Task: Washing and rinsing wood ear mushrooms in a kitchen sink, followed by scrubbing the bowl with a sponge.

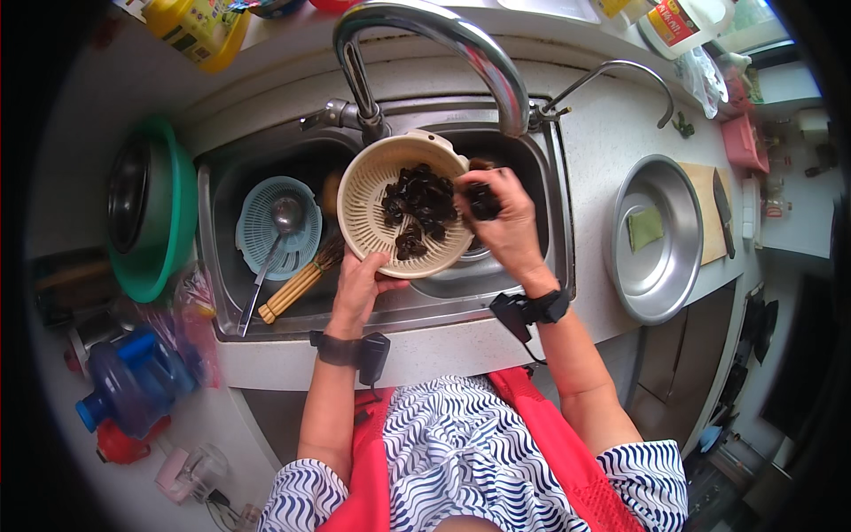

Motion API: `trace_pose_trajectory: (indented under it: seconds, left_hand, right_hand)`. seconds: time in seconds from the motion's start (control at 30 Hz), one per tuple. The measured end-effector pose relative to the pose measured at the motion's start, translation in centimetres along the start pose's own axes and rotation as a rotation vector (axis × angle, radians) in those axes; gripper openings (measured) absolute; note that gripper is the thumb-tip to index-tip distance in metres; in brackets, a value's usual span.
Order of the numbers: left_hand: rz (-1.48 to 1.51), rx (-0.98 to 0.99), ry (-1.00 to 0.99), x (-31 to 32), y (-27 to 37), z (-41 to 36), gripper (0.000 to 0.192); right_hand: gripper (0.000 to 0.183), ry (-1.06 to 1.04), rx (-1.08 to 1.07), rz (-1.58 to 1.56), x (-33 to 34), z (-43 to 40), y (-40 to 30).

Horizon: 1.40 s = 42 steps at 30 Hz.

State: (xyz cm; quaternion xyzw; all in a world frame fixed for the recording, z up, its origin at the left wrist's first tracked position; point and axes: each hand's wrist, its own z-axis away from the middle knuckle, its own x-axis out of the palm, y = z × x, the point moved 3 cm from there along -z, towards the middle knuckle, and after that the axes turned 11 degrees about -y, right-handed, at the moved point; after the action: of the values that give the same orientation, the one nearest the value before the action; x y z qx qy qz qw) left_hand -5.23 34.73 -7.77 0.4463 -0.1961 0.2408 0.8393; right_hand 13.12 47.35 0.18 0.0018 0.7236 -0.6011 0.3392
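My left hand (362,286) grips the lower rim of a cream plastic colander (362,193), which is held over the double stainless-steel sink (319,326). Dark, wet pieces that look like wood ear fungus (422,199) lie inside it. At the colander's right rim, my right hand (502,213) is closed around a clump of the same dark pieces (483,201). Beneath the hand and colander, a metal vessel in the right basin is mostly hidden. The left basin holds a light-blue plastic colander (249,229) with a metal ladle (287,216), and a bamboo pot-scrubbing brush (299,286).
A large chrome faucet (439,20) arches over the sink, with a thinner one (618,66) to its right. On the right counter are a steel basin (688,266) holding a green cloth (645,227) and a knife (721,206) on a cutting board (708,226). A green basin (179,219) stands left.
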Motion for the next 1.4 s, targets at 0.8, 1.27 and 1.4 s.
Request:
trace_pose_trajectory:
  seconds: [0.8,1.27,1.4]
  left_hand:
    - [0.056,-0.014,0.039,-1.6,1.4,1.1,0.040]
    - [0.069,-0.029,0.017,-1.2,1.2,0.5,0.040]
    - [0.080,-0.017,0.022,-1.3,1.2,0.6,0.040]
  right_hand:
    - [0.102,-0.737,0.889,0.564,6.5,0.6,18.8]
    - [0.044,-0.475,0.170,-0.051,10.9,2.1,22.6]
    - [0.033,-0.471,0.259,0.087,7.1,0.7,17.8]
